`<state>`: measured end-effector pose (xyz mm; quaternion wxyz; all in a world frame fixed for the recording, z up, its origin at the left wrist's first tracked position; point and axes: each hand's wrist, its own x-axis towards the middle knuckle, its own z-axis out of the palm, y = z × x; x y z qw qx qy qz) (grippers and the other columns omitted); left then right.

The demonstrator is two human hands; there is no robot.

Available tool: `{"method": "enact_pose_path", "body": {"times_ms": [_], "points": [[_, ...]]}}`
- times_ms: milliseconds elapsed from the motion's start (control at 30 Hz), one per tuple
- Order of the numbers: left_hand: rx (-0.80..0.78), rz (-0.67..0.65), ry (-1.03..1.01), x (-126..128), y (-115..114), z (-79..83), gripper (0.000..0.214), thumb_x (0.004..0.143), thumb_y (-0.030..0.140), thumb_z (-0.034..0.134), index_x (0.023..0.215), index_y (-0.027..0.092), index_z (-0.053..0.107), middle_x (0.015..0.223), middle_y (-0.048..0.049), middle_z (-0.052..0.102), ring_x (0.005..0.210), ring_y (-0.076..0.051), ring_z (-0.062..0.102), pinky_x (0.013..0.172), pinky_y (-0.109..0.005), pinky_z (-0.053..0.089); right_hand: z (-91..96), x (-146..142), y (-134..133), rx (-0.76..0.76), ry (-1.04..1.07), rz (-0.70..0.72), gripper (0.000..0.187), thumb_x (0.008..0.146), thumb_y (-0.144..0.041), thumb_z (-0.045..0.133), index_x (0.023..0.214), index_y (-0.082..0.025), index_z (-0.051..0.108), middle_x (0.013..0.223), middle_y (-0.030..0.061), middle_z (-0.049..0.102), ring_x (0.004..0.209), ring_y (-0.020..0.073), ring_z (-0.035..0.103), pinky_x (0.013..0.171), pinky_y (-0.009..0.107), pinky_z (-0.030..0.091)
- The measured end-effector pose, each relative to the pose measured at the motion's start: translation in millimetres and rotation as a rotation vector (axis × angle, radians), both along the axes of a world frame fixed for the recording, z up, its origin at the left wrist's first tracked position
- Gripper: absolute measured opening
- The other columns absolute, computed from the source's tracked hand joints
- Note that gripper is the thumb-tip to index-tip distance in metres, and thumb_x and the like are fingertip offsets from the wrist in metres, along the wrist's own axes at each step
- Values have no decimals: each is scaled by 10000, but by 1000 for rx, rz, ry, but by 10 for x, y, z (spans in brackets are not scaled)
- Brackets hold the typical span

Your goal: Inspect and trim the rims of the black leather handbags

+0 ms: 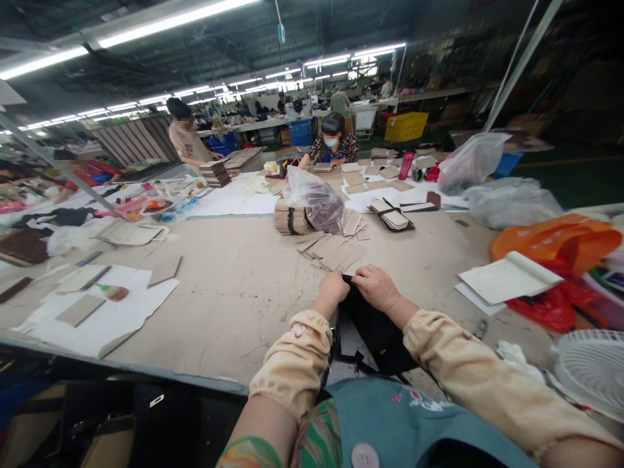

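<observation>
A black bag (377, 325), with straps and small metal parts near its lower end, lies at the table's near edge between my forearms. Its far edge is pinched in my left hand (333, 289), fingers closed. Close beside it, my right hand (377, 286) grips the same edge, its fingers bent over the black material. My wrists and forearms partly cover the bag's sides. Just beyond my hands lie loose thin grey-brown pieces (336, 250).
Behind those pieces stand a strapped stack of brown panels (291, 218) and a clear plastic bag (316, 198). A white pad (509, 276), orange bag (550, 244) and white fan (592, 367) are at right. At left, a brush (113, 292) rests on white paper. A co-worker (334, 140) sits opposite.
</observation>
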<state>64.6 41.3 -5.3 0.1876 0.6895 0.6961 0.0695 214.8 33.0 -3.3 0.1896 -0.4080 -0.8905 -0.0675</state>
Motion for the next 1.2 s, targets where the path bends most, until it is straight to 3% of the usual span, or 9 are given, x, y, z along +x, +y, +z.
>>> {"method": "enact_pose_path", "body": {"times_ms": [167,400,533,733,933,1100,1200], "points": [[8,-8,-4,7,-2,2,256,759,253,465,960,165,597,962,-128,661,927,-222,615,774,-296,471,14,-58,15,-2,-13,-54,188,848,-215,453,816,-194,637,810,87,575,814,197,436,700,299,304],[5,16,-15,7,-8,11,236,756,229,476,940,166,610,945,-118,668,918,-208,617,772,-274,467,11,-93,-56,27,-72,-3,171,829,-153,448,802,-179,615,802,89,566,824,211,434,760,342,275],[32,10,-47,-15,-4,-25,213,739,221,499,908,196,626,918,-83,678,896,-193,618,747,-258,466,-37,-81,-45,-3,12,-100,137,844,-223,469,812,-185,596,830,84,564,840,213,442,737,329,298],[98,-24,-342,-113,15,-139,188,706,263,553,856,198,646,782,-8,682,751,-144,612,669,-224,459,-96,-60,2,-86,119,-139,76,827,-220,504,809,-191,572,845,81,551,845,205,457,710,291,359],[92,-43,-562,-200,21,-161,213,734,299,549,862,175,666,781,-1,684,718,-116,598,677,-211,462,-115,-61,2,-136,151,-147,96,848,-255,483,825,-204,561,856,69,556,836,190,489,709,276,388],[112,-83,-508,-209,50,-115,187,743,260,558,869,197,682,812,7,691,778,-121,600,754,-220,458,-124,-27,53,-153,171,-140,110,842,-263,494,895,-192,558,871,66,575,835,183,521,718,266,406],[103,-123,-454,-221,73,-105,190,748,256,560,882,197,681,801,9,688,785,-124,597,765,-224,457,-155,48,97,-221,187,-133,244,817,-304,537,1029,-183,543,954,70,595,835,172,553,711,257,425]]}}
